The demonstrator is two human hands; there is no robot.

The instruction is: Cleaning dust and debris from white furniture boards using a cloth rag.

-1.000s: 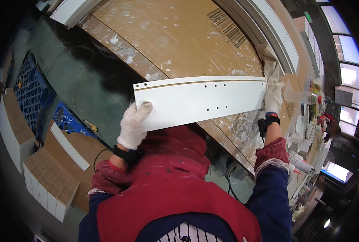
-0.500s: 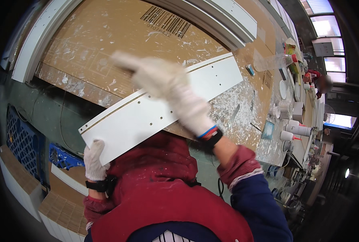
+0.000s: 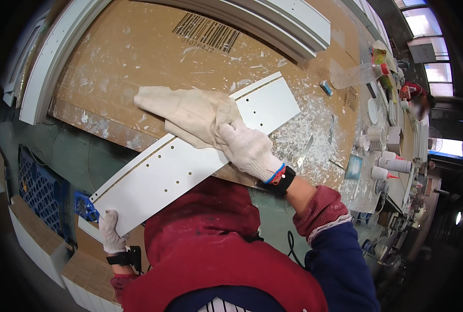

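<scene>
A long white board [image 3: 156,179] with small drilled holes and a groove along its far edge lies slantwise over the near edge of the workbench. My left hand [image 3: 110,229], in a white knit glove, grips the board's lower left end, thumb on top; its other fingers are hidden underneath. In my gloved right hand [image 3: 247,148] is a cream cloth [image 3: 192,114], bunched in the fingers and draped across the middle of the board. The cloth's loose end spreads left over the cardboard [image 3: 106,78] covering the bench.
White panels [image 3: 299,26] lie along the far side, another [image 3: 36,86] at the left. Right of the board are a knife [image 3: 305,151], white flakes, a clear bottle [image 3: 359,75] and glue bottles [image 3: 382,173]. Blue plastic crates [image 3: 41,187] stand lower left. Another person [image 3: 416,96] is far right.
The cloth, blurred before, now hangs spread out over the board. The board and my left hand have shifted slightly left and down.
</scene>
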